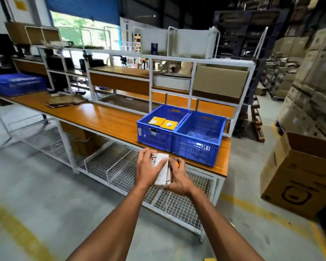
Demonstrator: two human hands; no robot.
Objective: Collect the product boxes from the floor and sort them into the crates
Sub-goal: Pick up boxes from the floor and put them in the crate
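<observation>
I see a small stack of product boxes [163, 169] held in the air between my two hands, just in front of the near edge of the bench [94, 117] and below the level of the crates. The nearest box is white with small print on its end; behind it an orange edge of another box shows, though I cannot tell how many boxes are in the stack. My left hand [149, 169] wraps the left face of the stack, its fingers [146, 153] curled over the top end and the thumb laid across the white face. My right hand [177, 180] grips the stack from the right and underneath, fingers curled round the far side, the thumb pinching at the bottom corner.

Just beyond the hands, two blue crates stand side by side and touching on the right end of the bench. The left crate [155, 133] holds two yellow boxes [163, 122] lying flat next to each other, each with a white label. The right crate [198, 146] has something pale in it, too blurred for me to make out.

Under the bench runs a white wire-mesh shelf [120, 166]. Behind the crates stands a white metal rack [169, 61] with a brown carton [220, 81] in its right compartment. Farther left on the bench lie flattened cardboard [66, 101] and a blue bin [17, 84]. An open cardboard carton [305, 176] sits on the floor at right, near a yellow floor line [260, 210].
</observation>
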